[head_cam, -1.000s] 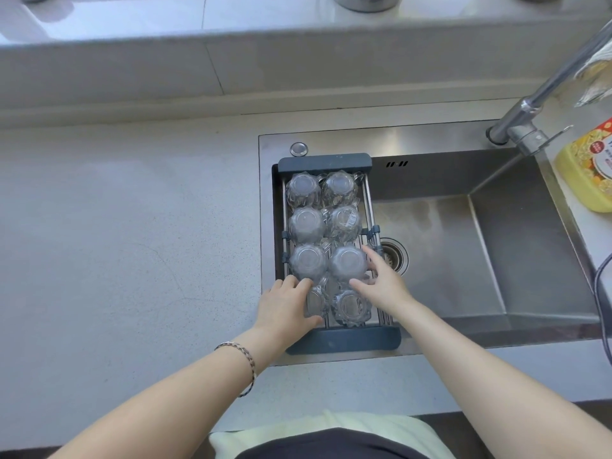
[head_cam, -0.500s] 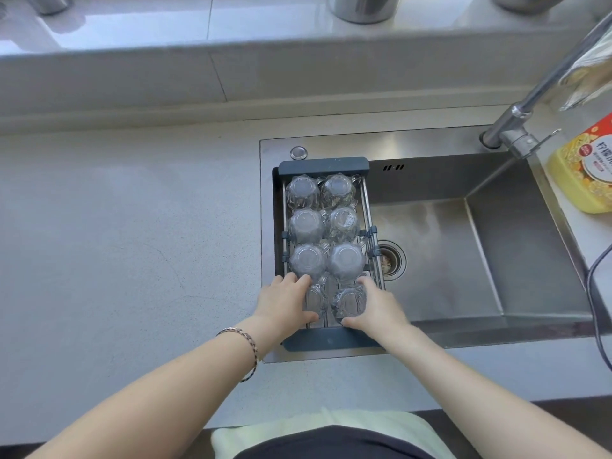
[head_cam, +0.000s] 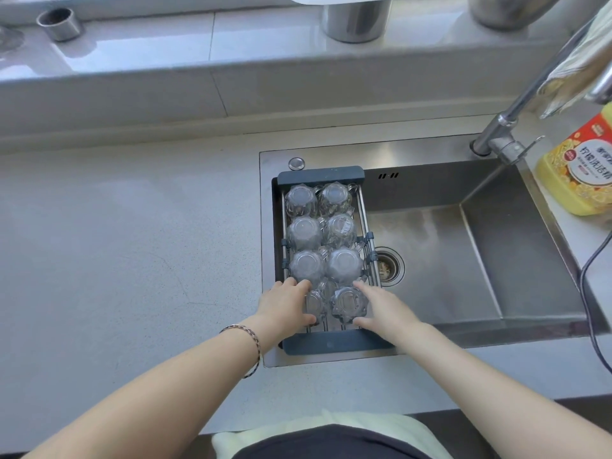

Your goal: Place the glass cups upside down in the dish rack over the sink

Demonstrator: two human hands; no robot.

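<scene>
A dish rack (head_cam: 334, 344) with dark grey ends and metal wires spans the left part of the sink. Several clear glass cups stand upside down in it in two columns, such as the far left one (head_cam: 300, 200) and the third-row right one (head_cam: 344, 264). In the nearest row, my left hand (head_cam: 284, 306) has its thumb and fingers around the left glass cup (head_cam: 315, 303), which it partly hides. My right hand (head_cam: 385, 309) brackets the right glass cup (head_cam: 347, 304) between forefinger and thumb.
The steel sink basin (head_cam: 440, 260) with its drain (head_cam: 387, 266) lies right of the rack. A faucet (head_cam: 503, 140) and a yellow detergent bottle (head_cam: 579, 173) stand at the far right, with a dark cable (head_cam: 592, 293) near them. Grey counter (head_cam: 132, 260) lies to the left; metal pots stand on the ledge.
My right hand came back from the third-row cup to the nearest right cup, then slid to its right side, uncovering it. My left hand stayed on the nearest left cup.
</scene>
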